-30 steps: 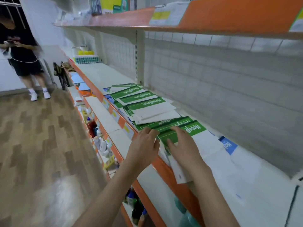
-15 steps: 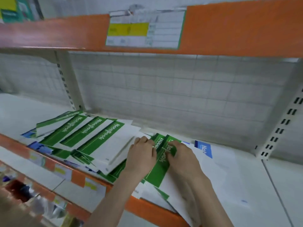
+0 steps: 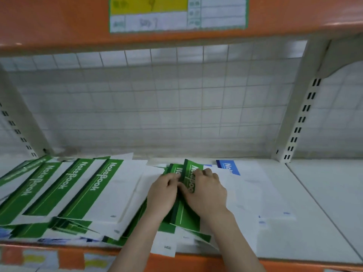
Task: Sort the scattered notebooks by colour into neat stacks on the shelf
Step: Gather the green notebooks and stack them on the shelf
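- Plainly, the biggest risk sits at the front lip of the shelf [image 3: 324, 222]: several notebooks poke out past the orange edge below the wrists, and a sideways tug on the ones being handled could drag them off onto the floor.
- Another risk is mixing colours. A blue notebook [image 3: 227, 167] lies just beside the right hand, partly tucked under white covers, so a broad sweep could pull it along with the green ones.
- The fanned pile of green notebooks [image 3: 82, 191] on the left overlaps loosely and at a slant; bumping it with the left forearm would likely spread it further instead of squaring it.
- Thin, slick covers probably slide over each other, so pressing only the top book may let the lower ones creep.
- Left hand [image 3: 164, 195]: fingers curled down onto the edge of the green notebooks in the middle [image 3: 186, 211], seemingly pinching them, though the fingertips are hidden by the knuckles.
- Right hand [image 3: 204, 191]: fingers bent over the green band of the same small bundle, thumb side touching the left hand; it looks like a grasp on the covers, not a flat press.
- Both hands meet over that bundle, which lies on the shelf between the fanned pile and the blue notebook, not yet squared up.
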A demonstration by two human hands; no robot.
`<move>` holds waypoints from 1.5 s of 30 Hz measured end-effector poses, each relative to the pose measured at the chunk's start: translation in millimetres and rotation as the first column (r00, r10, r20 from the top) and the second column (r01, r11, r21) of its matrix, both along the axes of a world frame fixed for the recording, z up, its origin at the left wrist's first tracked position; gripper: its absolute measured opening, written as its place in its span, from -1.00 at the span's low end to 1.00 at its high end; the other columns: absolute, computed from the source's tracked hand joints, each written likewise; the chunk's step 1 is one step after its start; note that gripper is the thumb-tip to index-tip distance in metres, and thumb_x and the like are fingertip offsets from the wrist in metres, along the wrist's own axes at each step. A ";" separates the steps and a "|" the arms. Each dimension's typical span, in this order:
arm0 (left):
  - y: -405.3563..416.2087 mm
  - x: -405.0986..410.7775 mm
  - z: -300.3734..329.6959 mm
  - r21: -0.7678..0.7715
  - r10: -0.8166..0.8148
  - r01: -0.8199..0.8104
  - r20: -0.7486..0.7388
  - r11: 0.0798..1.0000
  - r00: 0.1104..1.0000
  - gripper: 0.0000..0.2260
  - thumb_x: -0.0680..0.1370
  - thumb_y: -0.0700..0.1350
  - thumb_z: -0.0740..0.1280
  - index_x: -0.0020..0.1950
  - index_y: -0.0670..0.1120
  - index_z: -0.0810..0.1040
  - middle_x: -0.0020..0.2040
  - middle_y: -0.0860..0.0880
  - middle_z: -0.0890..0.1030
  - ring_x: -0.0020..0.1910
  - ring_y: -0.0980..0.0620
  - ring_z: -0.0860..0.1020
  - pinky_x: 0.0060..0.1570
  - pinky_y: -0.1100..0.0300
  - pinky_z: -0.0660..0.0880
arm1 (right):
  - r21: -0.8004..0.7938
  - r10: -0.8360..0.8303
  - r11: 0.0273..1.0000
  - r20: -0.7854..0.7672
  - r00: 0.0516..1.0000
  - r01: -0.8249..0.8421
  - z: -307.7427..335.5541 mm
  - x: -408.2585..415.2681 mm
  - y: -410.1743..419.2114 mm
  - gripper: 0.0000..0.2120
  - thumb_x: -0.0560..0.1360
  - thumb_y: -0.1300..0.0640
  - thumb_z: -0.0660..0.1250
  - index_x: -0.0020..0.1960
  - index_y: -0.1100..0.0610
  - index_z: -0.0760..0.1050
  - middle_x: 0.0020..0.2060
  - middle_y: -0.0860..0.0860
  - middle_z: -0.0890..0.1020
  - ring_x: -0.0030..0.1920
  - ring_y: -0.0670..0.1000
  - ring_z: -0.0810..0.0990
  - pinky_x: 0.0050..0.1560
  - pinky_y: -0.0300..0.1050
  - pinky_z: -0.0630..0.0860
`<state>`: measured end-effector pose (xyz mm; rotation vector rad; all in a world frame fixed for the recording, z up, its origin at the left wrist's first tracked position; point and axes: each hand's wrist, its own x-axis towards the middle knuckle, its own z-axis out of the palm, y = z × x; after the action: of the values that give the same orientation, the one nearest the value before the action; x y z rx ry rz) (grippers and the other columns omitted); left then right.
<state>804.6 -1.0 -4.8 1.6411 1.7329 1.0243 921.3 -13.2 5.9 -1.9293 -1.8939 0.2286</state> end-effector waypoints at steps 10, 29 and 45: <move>-9.3 -1.7 -6.5 0.097 -0.057 0.069 -0.120 0.993 0.991 -0.76 0.58 -0.15 0.23 0.14 0.10 0.60 -0.01 0.22 0.55 -0.03 0.21 0.51 -0.16 0.39 0.34 | -0.030 -0.109 0.994 -0.095 0.990 0.107 18.9 3.8 1.1 -0.68 0.45 -0.13 0.20 0.02 0.07 0.26 -0.08 0.04 0.55 -0.13 0.12 0.50 -0.23 -0.11 0.34; -18.5 1.8 -3.0 0.121 -0.149 0.194 -0.306 0.974 0.940 -0.72 0.54 0.04 0.30 0.26 0.17 0.51 -0.17 0.27 0.46 -0.01 0.19 0.47 0.16 0.06 0.45 | 0.002 -0.145 0.989 0.041 0.989 0.145 13.7 19.8 -9.4 -0.74 0.43 -0.06 0.29 0.07 0.00 0.41 -0.10 -0.01 0.60 -0.07 0.10 0.58 -0.24 -0.18 0.34; -16.2 6.6 -7.1 0.142 -0.084 0.161 -0.435 0.977 0.897 -0.60 0.46 0.22 0.25 0.25 0.14 0.51 0.13 0.15 0.60 0.16 0.09 0.50 0.20 0.10 0.31 | 0.019 -0.135 0.991 0.096 0.986 0.134 13.1 6.1 -3.8 -0.71 0.55 0.13 0.14 0.24 0.18 0.29 -0.02 0.10 0.59 -0.01 0.13 0.57 -0.25 -0.14 0.32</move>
<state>811.1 -17.2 -11.9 2.1909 1.8136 0.8167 927.4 -17.0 19.0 -2.0846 -1.8101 0.0837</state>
